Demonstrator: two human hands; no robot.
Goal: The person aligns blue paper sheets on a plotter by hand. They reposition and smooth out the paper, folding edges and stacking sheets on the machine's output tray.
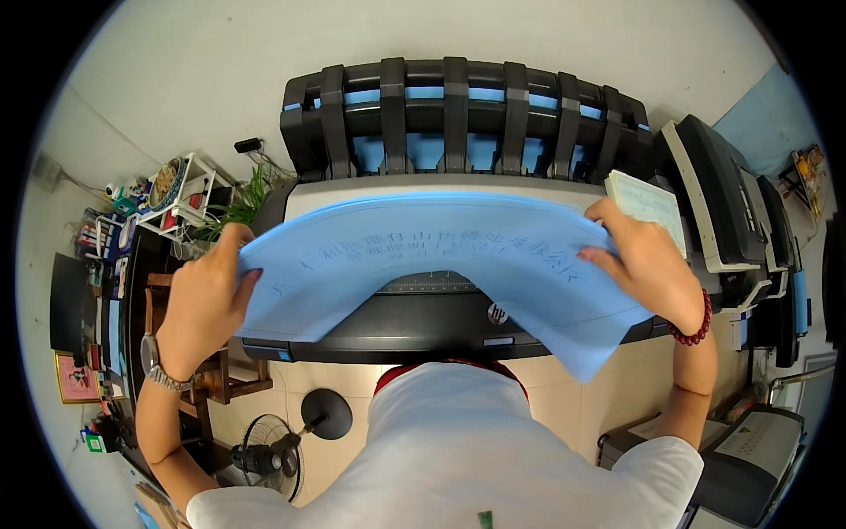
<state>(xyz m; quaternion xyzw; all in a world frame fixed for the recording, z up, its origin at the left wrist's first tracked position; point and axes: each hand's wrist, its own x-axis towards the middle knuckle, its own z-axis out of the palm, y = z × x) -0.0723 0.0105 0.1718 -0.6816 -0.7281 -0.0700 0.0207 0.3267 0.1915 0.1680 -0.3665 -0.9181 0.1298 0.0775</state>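
A large blue sheet [423,234] was held out in front of the person, above a dark, wide printer [379,326]; its top edge bowed upward, and its lower edge arched at the middle, where part of the printer showed. The left hand [204,295] had the left side, its grip pinching the edge with the thumb toward the person. The right hand [648,264] pinched the opposite side, its grip likewise closed over the edge, thumb on the near face. The lower right corner hung furthest down, past the printer's front (rows of faint writing crossed the upper part, bending with the curve). A watch [150,353] sat on the left wrist and a red beaded bracelet [705,317] on the right. Behind the printer's top stood a black barred rack [454,115], blue material [426,152] showing through its gaps. A pale stack of paper [648,210] lay just beyond the right hand. A green plant [247,210] stood beyond the left hand, and a fan [271,454] stood on the floor [557,407].
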